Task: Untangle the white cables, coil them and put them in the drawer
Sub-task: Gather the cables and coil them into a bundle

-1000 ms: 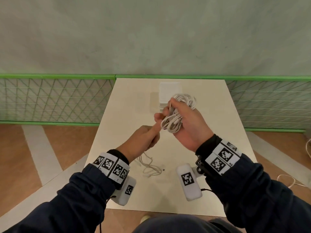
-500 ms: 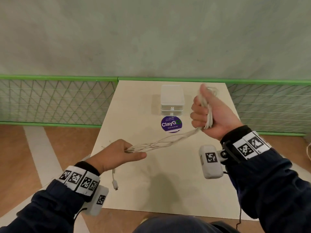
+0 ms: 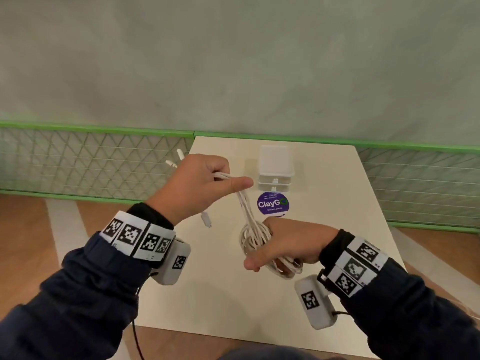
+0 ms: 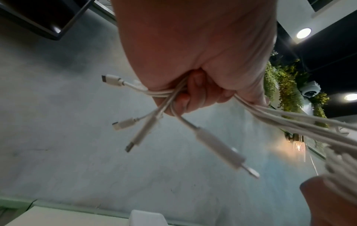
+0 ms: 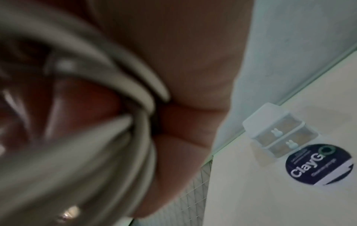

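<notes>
A bundle of white cables (image 3: 249,224) runs between my two hands above the table. My left hand (image 3: 205,183) is raised at the left and grips the cable ends in a fist; several plugs (image 4: 218,146) stick out of it. My right hand (image 3: 280,245) sits lower at the centre with the cables (image 5: 119,94) looped in a coil around its fingers, thumb pointing left. The white drawer unit (image 3: 275,167) stands at the table's far middle, both its drawers (image 5: 280,134) pushed in.
A round purple ClayGo sticker (image 3: 272,203) lies on the cream table (image 3: 337,203) just in front of the drawer unit. Green-framed mesh panels (image 3: 91,162) line the grey wall on both sides. Wooden floor surrounds the table.
My left hand rose from low left to upper left with the cable ends. My right hand dropped from the upper right to the centre, and the stretched cables now hang in loops around it.
</notes>
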Motion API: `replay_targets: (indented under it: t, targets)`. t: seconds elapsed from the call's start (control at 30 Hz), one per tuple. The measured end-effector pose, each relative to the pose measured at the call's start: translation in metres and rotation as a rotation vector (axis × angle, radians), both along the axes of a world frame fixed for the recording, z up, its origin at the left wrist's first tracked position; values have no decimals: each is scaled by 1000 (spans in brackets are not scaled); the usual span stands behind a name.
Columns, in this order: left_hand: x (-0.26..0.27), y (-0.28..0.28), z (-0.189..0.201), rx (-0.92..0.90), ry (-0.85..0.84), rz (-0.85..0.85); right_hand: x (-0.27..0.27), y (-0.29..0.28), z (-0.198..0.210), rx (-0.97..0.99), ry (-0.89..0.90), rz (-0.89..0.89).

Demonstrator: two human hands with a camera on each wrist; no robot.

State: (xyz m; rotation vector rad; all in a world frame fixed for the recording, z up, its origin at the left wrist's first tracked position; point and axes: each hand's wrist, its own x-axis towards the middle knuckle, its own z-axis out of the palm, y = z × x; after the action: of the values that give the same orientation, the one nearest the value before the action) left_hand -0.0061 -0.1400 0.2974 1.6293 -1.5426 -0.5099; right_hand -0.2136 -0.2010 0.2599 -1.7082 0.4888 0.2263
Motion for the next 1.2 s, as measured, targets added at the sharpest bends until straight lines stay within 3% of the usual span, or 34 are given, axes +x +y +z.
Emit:
replay_targets:
  t: [0.2, 0.37, 0.57, 0.8, 0.97, 1.07, 1.2]
  targets:
    - [10, -11, -15, 3, 173, 119, 1, -1, 2, 683, -358, -296]
    - [-16, 14, -40, 106, 9, 31, -2, -14, 3, 729, -492, -648]
    - [-63, 27, -47, 90, -54, -67, 20, -2, 5, 448, -513, -976]
    - [-49, 32, -49, 110, -254, -110, 38, 25, -7, 329, -477, -1087]
    - [-45, 38, -65, 99, -452, -180, 32, 27, -20, 481, -403, -1050]
    - [-45, 42, -72, 95, -276, -267, 26, 18, -17, 594, -514, -1123]
    - [-37, 44, -81, 237, 74, -219, 15, -3, -8, 790, -703, -1233]
